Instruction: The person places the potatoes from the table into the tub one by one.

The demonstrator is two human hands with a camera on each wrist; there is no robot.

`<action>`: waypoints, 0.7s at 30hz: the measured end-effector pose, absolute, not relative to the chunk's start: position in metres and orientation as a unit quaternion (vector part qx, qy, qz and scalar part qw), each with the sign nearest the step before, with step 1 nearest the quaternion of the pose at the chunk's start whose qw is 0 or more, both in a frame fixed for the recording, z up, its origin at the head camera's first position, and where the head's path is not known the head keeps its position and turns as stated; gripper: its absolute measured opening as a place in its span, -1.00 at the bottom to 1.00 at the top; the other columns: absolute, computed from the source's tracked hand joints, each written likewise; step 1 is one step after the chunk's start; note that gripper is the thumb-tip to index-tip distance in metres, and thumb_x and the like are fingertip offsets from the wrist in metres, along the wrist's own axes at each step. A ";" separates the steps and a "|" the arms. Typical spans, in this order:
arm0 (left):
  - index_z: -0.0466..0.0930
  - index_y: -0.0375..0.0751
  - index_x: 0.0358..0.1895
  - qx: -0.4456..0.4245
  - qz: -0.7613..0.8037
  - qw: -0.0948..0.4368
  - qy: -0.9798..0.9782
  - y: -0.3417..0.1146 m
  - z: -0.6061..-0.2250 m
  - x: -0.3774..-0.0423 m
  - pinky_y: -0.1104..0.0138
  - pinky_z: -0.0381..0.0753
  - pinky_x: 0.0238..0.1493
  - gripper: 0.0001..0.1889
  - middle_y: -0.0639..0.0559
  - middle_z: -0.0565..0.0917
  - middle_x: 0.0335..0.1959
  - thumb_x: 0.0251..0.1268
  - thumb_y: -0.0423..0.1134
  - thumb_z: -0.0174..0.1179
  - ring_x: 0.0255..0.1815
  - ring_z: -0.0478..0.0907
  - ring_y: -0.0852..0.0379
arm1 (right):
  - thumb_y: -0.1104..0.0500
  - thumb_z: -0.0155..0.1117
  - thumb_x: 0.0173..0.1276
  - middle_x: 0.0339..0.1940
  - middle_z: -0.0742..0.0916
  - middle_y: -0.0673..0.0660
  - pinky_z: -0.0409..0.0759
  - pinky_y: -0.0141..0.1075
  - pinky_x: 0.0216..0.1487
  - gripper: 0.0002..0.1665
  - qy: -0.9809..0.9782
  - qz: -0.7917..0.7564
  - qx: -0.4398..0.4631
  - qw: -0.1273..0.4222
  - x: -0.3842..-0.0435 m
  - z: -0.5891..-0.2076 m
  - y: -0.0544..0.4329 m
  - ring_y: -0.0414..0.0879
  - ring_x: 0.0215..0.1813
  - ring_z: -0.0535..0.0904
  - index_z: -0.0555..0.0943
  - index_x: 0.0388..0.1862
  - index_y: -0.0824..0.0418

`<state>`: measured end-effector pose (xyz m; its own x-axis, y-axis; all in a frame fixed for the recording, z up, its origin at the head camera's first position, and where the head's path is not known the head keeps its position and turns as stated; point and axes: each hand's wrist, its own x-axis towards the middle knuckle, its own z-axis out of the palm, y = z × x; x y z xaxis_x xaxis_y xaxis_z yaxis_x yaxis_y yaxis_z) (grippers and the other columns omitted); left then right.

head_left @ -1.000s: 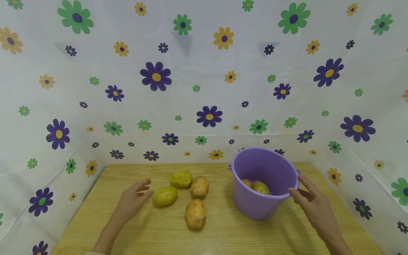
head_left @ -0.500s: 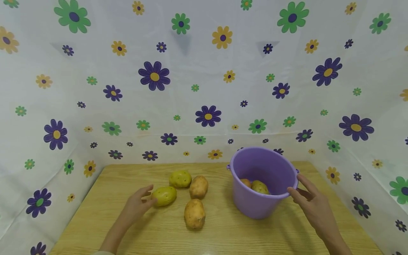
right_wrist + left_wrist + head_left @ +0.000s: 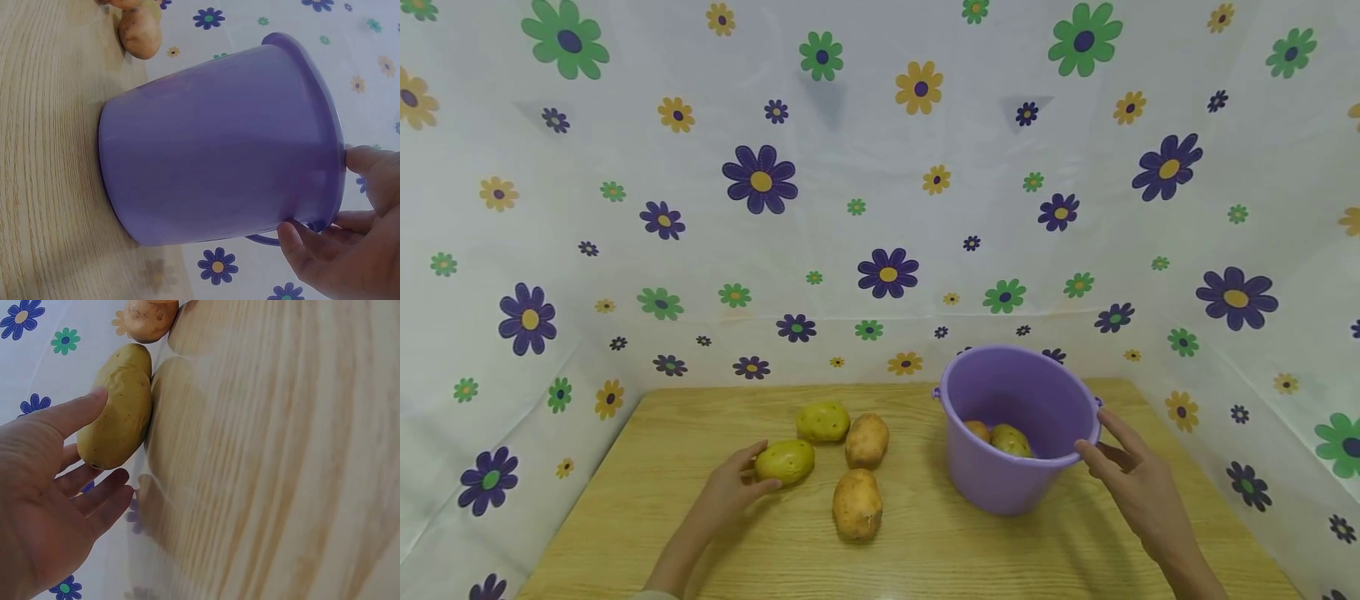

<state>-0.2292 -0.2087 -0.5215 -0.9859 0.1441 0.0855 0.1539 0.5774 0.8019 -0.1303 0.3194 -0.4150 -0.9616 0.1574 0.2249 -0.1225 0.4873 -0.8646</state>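
My left hand [image 3: 733, 485] is around the left end of a yellow-green potato [image 3: 785, 462], its thumb on the near side and its fingers on the far side. In the left wrist view the thumb overlaps this potato [image 3: 119, 412] and the other fingers are spread beside its end; whether they press on it is unclear. My right hand [image 3: 1142, 492] holds the rim of a purple bucket [image 3: 1000, 483] between thumb and fingers at its right side. Inside the bucket lie a greenish potato [image 3: 1011, 440] and a browner one [image 3: 977, 430], partly hidden by the rim.
Next to the held-around potato are another green potato [image 3: 823, 422] and two brown potatoes, one behind [image 3: 867, 441] and one nearer [image 3: 857, 504]. All lie on a wooden table [image 3: 925, 558]. A white flowered sheet [image 3: 820, 250] encloses the back and sides.
My left hand has moved right, from beside the left green potato to around its end. My right hand stays on the bucket rim, and the bucket has not moved.
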 end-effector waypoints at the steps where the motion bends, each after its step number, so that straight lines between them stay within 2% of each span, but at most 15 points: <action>1: 0.37 -0.50 0.44 -0.084 -0.454 0.006 -0.887 -0.208 -0.522 -0.229 -0.10 0.60 0.23 -0.23 -0.50 0.43 0.38 0.22 -0.26 0.50 0.18 0.58 -0.42 | 0.03 0.26 0.58 0.64 0.25 0.35 0.63 -0.58 -0.08 -0.20 -0.852 0.506 -0.011 0.138 -0.130 -0.415 0.319 -0.67 0.04 0.48 0.21 0.66 0.21; 11: 0.36 -0.47 0.45 -0.068 -0.435 0.013 -0.898 -0.202 -0.529 -0.232 -0.08 0.59 0.25 -0.23 -0.46 0.45 0.38 0.24 -0.26 0.50 0.19 0.59 -0.31 | 0.03 0.26 0.58 0.63 0.25 0.34 0.62 -0.59 -0.08 -0.20 -0.852 0.504 -0.012 0.144 -0.130 -0.414 0.319 -0.66 0.04 0.50 0.22 0.65 0.21; 21: 0.34 -0.50 0.45 -0.066 -0.429 0.018 -0.901 -0.201 -0.528 -0.230 -0.07 0.62 0.21 -0.24 -0.48 0.45 0.37 0.28 -0.26 0.46 0.19 0.59 -0.34 | 0.03 0.26 0.58 0.63 0.26 0.34 0.63 -0.58 -0.08 -0.22 -0.852 0.502 -0.010 0.149 -0.130 -0.413 0.318 -0.64 0.04 0.51 0.23 0.65 0.19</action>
